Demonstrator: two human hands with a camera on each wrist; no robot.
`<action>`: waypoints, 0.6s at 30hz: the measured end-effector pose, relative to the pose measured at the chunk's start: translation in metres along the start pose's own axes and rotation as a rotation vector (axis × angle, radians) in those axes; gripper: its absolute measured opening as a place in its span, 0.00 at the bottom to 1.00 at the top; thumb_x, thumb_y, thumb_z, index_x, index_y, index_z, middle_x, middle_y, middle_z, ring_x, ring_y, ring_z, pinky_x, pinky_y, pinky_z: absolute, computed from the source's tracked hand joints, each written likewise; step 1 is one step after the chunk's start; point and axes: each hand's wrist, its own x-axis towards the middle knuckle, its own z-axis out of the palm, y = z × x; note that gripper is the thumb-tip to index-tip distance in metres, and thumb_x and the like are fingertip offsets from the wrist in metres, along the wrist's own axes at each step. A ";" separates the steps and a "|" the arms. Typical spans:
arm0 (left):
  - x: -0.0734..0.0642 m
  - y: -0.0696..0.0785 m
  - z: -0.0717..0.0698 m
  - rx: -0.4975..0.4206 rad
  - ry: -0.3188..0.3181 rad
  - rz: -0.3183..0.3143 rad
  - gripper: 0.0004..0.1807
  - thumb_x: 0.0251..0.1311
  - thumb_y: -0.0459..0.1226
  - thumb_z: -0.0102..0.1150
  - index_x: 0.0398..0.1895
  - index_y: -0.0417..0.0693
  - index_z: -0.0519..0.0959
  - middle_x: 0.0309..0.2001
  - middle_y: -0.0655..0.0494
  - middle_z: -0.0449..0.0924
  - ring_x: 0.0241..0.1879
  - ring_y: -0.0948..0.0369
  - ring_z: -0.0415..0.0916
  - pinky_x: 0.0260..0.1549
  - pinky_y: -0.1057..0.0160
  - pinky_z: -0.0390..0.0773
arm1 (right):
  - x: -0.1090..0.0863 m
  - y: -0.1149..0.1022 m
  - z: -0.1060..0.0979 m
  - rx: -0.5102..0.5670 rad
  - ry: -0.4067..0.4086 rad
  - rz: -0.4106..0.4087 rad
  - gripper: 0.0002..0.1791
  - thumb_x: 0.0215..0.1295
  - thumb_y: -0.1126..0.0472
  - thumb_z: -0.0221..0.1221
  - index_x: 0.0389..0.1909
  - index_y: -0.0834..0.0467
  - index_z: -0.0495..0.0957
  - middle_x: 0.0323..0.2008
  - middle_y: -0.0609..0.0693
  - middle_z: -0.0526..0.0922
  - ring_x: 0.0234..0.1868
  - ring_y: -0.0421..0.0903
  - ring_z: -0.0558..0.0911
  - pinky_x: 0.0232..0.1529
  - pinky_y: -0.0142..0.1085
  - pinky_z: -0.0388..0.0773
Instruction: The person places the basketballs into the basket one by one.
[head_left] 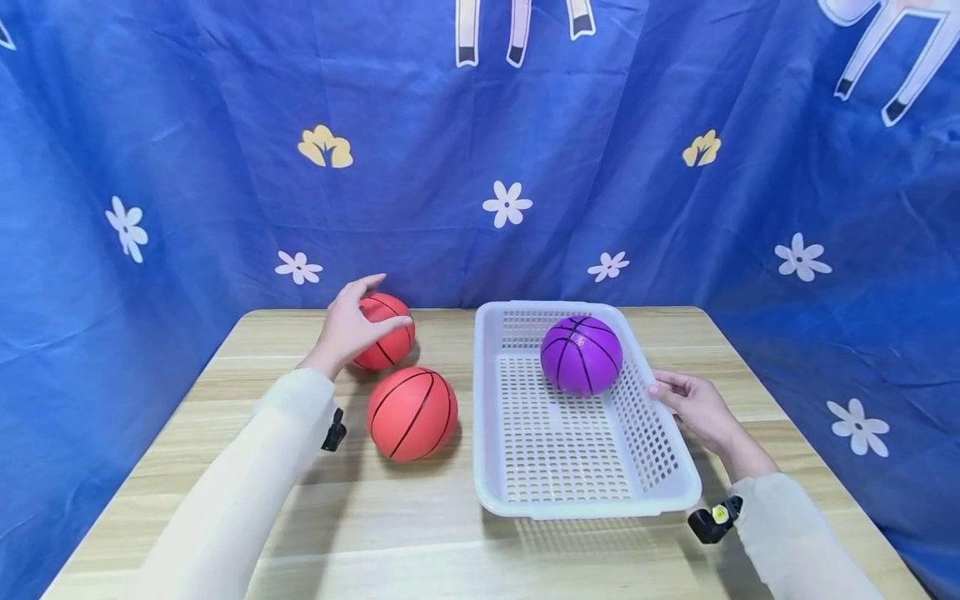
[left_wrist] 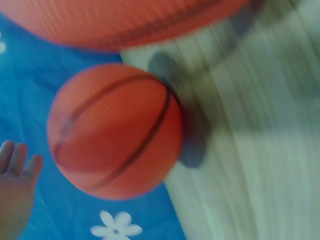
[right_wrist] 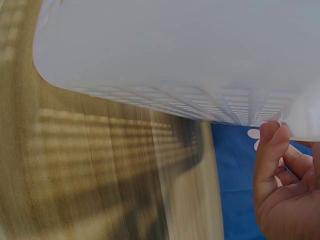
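At three o'clock on the white perforated basket [head_left: 577, 507], the person's right hand [head_left: 699, 406] pinches its rim. Toward nine o'clock rests the nearer red basketball [head_left: 412, 414]; inside, toward twelve, the purple basketball [head_left: 581, 357]. Beyond, at nine o'clock of the farther red basketball [head_left: 390, 348], the left hand [head_left: 347, 328] spreads thumb and fingers apart, fingertips clear of it, thumb contact unclear.

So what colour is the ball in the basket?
The ball is purple with black lines; the head view shows it best.
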 end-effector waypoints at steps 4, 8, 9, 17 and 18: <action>-0.001 -0.015 -0.006 0.026 0.013 -0.030 0.46 0.31 0.57 0.66 0.59 0.56 0.62 0.56 0.51 0.60 0.56 0.53 0.56 0.49 0.47 0.60 | -0.002 -0.004 0.002 0.001 0.010 0.006 0.36 0.47 0.40 0.57 0.56 0.53 0.66 0.45 0.57 0.74 0.39 0.53 0.77 0.32 0.45 0.76; -0.003 -0.029 -0.008 0.050 0.006 -0.066 0.48 0.32 0.57 0.66 0.61 0.54 0.59 0.59 0.50 0.56 0.58 0.52 0.52 0.49 0.44 0.59 | -0.003 -0.007 0.003 0.005 0.006 0.016 0.34 0.49 0.42 0.57 0.56 0.53 0.66 0.45 0.57 0.74 0.39 0.53 0.77 0.32 0.45 0.76; -0.003 -0.032 -0.009 0.056 0.001 -0.075 0.49 0.32 0.57 0.66 0.62 0.54 0.58 0.59 0.50 0.55 0.58 0.52 0.52 0.49 0.44 0.59 | -0.004 -0.007 0.003 0.003 0.005 0.016 0.33 0.50 0.42 0.57 0.56 0.53 0.66 0.44 0.57 0.75 0.39 0.53 0.77 0.32 0.45 0.76; -0.010 -0.055 -0.004 0.035 -0.072 -0.145 0.55 0.29 0.55 0.68 0.65 0.53 0.51 0.59 0.42 0.52 0.56 0.47 0.52 0.45 0.41 0.62 | -0.022 -0.049 0.019 -0.001 -0.014 0.040 0.32 0.56 0.48 0.54 0.58 0.60 0.63 0.45 0.61 0.74 0.40 0.54 0.76 0.34 0.42 0.75; -0.011 -0.058 -0.004 0.034 -0.079 -0.153 0.56 0.29 0.55 0.68 0.65 0.53 0.50 0.59 0.41 0.51 0.55 0.46 0.52 0.44 0.41 0.62 | -0.027 -0.059 0.022 0.001 -0.013 0.050 0.31 0.57 0.50 0.54 0.58 0.62 0.62 0.46 0.63 0.73 0.41 0.54 0.76 0.34 0.42 0.75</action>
